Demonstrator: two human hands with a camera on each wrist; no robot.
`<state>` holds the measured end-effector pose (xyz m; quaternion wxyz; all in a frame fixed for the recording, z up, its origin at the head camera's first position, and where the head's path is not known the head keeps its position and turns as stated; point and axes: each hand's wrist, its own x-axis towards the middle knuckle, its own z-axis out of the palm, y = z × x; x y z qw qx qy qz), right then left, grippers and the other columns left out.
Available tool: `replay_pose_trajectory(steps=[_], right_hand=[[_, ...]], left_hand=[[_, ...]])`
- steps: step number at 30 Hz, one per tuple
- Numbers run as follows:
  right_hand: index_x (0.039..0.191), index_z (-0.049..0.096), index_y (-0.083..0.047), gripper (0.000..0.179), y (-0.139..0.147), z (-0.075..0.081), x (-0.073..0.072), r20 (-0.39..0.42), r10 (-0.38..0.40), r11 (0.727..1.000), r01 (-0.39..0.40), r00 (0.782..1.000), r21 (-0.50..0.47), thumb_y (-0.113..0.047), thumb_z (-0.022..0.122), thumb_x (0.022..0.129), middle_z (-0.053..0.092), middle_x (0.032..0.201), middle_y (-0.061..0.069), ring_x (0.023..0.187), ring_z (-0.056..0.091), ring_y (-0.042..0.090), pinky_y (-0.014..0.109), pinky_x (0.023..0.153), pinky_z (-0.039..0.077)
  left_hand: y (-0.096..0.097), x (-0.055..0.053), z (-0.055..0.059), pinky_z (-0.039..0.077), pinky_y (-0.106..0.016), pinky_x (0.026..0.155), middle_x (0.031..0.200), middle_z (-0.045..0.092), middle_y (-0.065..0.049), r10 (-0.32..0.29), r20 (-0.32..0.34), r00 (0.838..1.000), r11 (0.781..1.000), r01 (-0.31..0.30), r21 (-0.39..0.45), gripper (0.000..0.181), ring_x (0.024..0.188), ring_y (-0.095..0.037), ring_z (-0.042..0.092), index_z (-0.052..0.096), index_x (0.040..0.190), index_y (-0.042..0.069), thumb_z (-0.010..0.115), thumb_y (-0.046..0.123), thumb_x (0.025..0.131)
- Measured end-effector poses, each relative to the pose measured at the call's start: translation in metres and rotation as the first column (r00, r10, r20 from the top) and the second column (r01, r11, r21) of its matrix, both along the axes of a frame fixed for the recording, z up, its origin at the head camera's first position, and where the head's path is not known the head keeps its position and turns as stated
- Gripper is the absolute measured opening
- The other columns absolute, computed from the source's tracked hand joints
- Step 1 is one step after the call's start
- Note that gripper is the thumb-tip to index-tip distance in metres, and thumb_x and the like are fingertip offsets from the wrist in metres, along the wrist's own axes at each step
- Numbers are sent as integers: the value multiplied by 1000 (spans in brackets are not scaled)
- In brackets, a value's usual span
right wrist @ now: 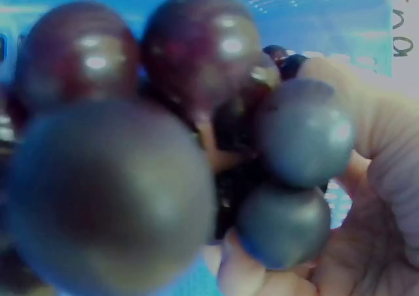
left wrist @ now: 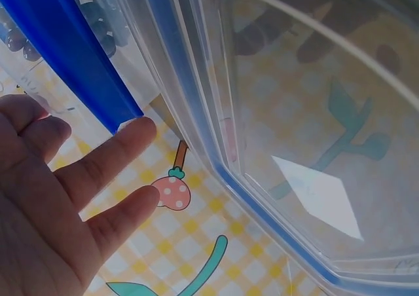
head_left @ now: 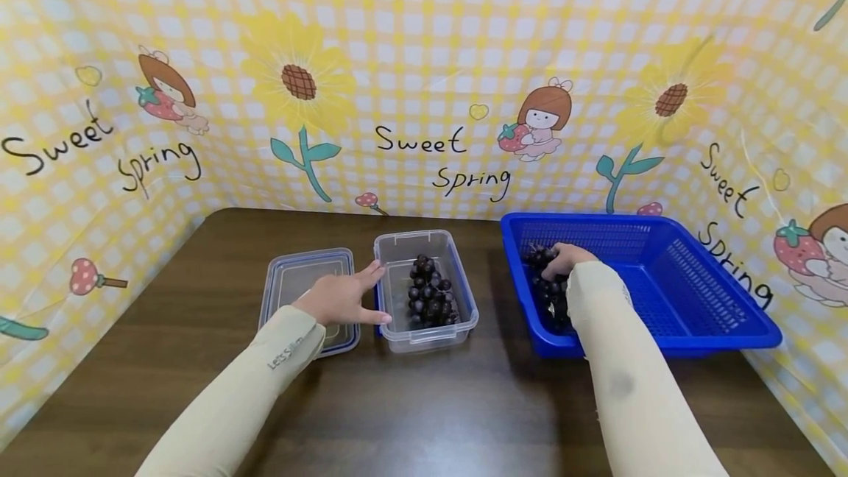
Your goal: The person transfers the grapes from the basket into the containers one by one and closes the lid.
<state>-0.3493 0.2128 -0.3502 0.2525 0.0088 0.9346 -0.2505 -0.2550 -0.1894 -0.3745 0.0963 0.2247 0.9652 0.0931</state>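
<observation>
A bunch of dark grapes (head_left: 430, 297) lies in a clear plastic container (head_left: 424, 338) at the table's middle. My left hand (head_left: 339, 300) is spread at the container's left side, its thumb by the near left corner. In the left wrist view, the fingers (left wrist: 108, 162) are extended beside a blue latch flap (left wrist: 78, 67). Inside the blue basket (head_left: 702, 282), my right hand (head_left: 568, 259) grips another bunch of dark grapes (head_left: 553, 291) near the left wall. Close up in the right wrist view, grapes (right wrist: 200, 50) partly hide the curled fingers.
A clear lid (head_left: 311, 265) with a blue seal lies left of the container, partly beneath my left hand and sleeve. The brown table (head_left: 411, 418) is bounded by a yellow checked cloth (head_left: 424, 57) behind and at both sides.
</observation>
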Motion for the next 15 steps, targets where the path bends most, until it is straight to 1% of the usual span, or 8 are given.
replay_pose_trajectory(steps=[3, 5, 6, 10, 13, 15], right_hand=[[148, 19, 5, 77, 0, 4, 0, 7, 24, 1000, -24, 1000, 5, -17, 61, 88, 24, 147, 33, 128, 34, 46, 52, 98, 38], [146, 26, 5, 73, -1, 6, -1, -14, 56, 998, -56, 998, 6, -17, 62, 87, 28, 146, 32, 128, 34, 45, 52, 99, 36], [143, 30, 6, 70, -1, 7, -1, -31, 75, 997, -75, 997, 11, -17, 62, 86, 32, 143, 32, 125, 37, 44, 51, 98, 37], [133, 37, 7, 61, -1, 11, 0, -79, 112, 994, -111, 990, 16, -17, 64, 83, 41, 134, 30, 116, 43, 40, 49, 95, 39], [135, 32, 7, 62, -1, 17, 5, -59, 82, 993, -87, 995, -79, -15, 62, 85, 39, 133, 31, 113, 44, 38, 47, 91, 41], [137, 27, 8, 64, 0, 23, 8, -33, 54, 983, -59, 998, -175, -12, 60, 86, 38, 131, 31, 107, 47, 35, 44, 85, 45]], left_hand=[[-1, 0, 0, 21, -27, 41, 156, 22, -12, 6, 5, 1000, 1000, -6, 6, 93, 76, -20, 65, 29, 151, 7, 60, 63, 83], [-2, 0, 1, 21, -27, 40, 156, 22, -13, 7, -1, 1000, 1000, -7, 7, 92, 81, -21, 66, 29, 150, 7, 60, 62, 83], [-2, 0, 1, 22, -27, 41, 156, 22, -13, 7, -4, 1000, 1000, -7, 5, 92, 84, -21, 66, 30, 150, 7, 60, 62, 83], [-2, 0, 2, 23, -27, 41, 156, 21, -13, 4, -2, 1000, 1000, -4, 2, 92, 74, -18, 64, 29, 151, 7, 60, 62, 84], [-1, 0, 2, 24, -27, 41, 157, 20, -12, 3, 4, 1000, 1000, -3, -1, 92, 70, -16, 61, 28, 151, 7, 60, 62, 84], [0, 1, 1, 25, -27, 41, 157, 21, -12, 0, 6, 1000, 1000, 0, -5, 92, 73, -15, 61, 28, 151, 7, 60, 62, 84]])
